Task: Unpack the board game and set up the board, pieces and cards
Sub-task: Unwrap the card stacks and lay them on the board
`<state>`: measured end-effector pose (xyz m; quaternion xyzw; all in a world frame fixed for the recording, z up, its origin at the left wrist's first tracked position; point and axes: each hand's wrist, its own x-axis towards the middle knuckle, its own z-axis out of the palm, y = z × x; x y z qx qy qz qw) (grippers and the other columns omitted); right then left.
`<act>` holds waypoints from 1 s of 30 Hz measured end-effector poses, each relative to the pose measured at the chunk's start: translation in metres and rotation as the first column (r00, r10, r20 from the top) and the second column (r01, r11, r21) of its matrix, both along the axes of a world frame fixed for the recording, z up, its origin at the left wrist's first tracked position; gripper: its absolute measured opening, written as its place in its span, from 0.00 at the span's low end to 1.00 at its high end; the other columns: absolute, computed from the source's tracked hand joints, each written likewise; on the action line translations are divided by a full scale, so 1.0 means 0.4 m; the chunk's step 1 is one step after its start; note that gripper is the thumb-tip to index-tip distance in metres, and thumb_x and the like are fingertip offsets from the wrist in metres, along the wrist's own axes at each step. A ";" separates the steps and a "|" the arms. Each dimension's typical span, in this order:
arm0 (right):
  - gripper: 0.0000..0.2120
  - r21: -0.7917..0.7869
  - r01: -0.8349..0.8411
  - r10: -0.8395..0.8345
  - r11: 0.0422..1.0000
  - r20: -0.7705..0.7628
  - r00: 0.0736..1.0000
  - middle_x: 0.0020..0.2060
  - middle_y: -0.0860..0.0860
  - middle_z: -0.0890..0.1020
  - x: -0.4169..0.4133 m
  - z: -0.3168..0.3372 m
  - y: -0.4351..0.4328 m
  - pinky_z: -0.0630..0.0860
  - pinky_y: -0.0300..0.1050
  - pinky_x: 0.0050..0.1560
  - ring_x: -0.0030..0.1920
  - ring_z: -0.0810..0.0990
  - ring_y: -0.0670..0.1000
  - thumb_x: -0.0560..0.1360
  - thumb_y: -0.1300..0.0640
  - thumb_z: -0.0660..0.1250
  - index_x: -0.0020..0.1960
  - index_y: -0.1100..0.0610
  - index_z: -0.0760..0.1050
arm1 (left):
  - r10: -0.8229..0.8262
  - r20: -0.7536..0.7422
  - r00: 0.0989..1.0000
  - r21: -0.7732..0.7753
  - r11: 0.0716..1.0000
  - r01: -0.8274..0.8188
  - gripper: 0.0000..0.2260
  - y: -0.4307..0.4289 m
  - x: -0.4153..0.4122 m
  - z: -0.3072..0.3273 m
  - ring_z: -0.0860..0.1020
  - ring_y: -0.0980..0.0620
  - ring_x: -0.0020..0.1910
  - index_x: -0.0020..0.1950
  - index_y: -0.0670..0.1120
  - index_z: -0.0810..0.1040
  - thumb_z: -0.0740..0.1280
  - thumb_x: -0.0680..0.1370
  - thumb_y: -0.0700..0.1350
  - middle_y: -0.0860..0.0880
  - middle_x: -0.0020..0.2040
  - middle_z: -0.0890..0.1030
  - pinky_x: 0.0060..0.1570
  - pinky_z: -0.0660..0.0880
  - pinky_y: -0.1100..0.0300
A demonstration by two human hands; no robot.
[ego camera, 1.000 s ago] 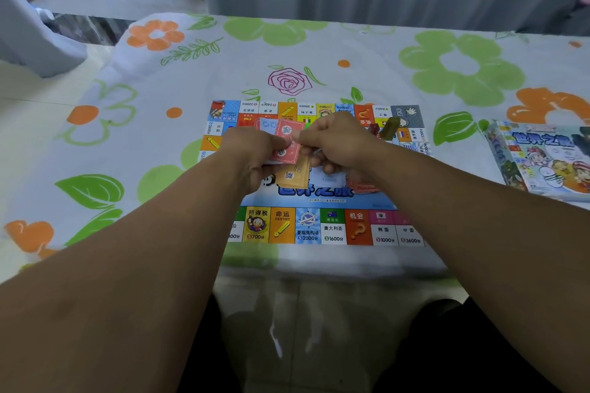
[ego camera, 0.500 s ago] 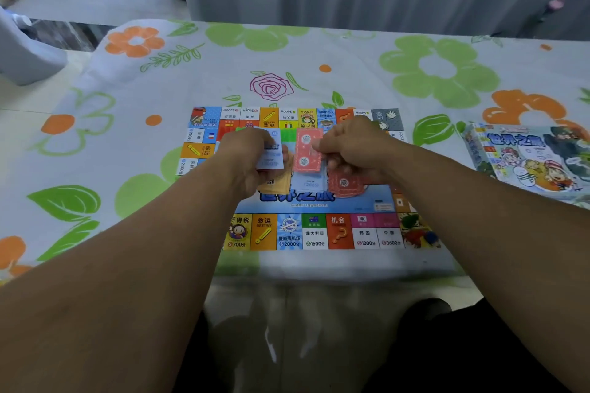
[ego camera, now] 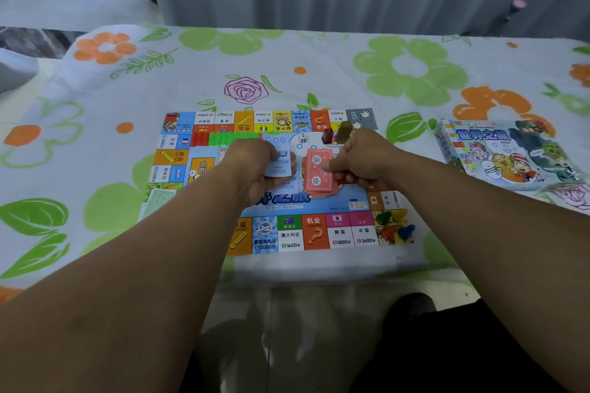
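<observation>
The colourful game board (ego camera: pixel 289 233) lies flat on the table in front of me. My left hand (ego camera: pixel 252 166) grips a small stack of pale blue cards (ego camera: pixel 278 164) over the board's centre. My right hand (ego camera: pixel 362 158) pinches a red card (ego camera: pixel 316 159) on top of a red card pile (ego camera: pixel 317 183) lying on the board. Red and green plastic pieces (ego camera: pixel 223 138) sit in rows near the board's far left. A white die (ego camera: pixel 302 138) and two upright tokens (ego camera: pixel 335 134) stand behind my right hand. Coloured pawns (ego camera: pixel 394 226) lie on the near right corner.
The game box (ego camera: pixel 507 153) lies on the flowered tablecloth (ego camera: pixel 95 143) to the right of the board. Pale green paper money (ego camera: pixel 156 198) sits at the board's left edge. A grey curtain hangs behind the table. The table's near edge runs just below the board.
My hands have drawn apart: the left now holds only blue cards, and the right has brought a red card down onto the red pile. The view has shifted right.
</observation>
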<state>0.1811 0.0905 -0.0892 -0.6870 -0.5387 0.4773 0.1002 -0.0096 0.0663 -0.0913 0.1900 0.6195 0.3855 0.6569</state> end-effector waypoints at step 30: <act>0.12 0.048 -0.071 0.076 0.996 -0.124 0.989 0.27 0.56 0.79 -0.123 -0.022 0.009 0.68 0.37 0.22 0.20 0.72 0.47 0.76 0.59 0.74 0.40 0.68 0.79 | 0.122 -0.127 0.984 -0.008 0.992 -0.124 0.11 0.005 -0.092 -0.004 0.82 0.46 0.41 0.65 0.41 0.71 0.62 0.83 0.40 0.39 0.48 0.84 0.42 0.84 0.51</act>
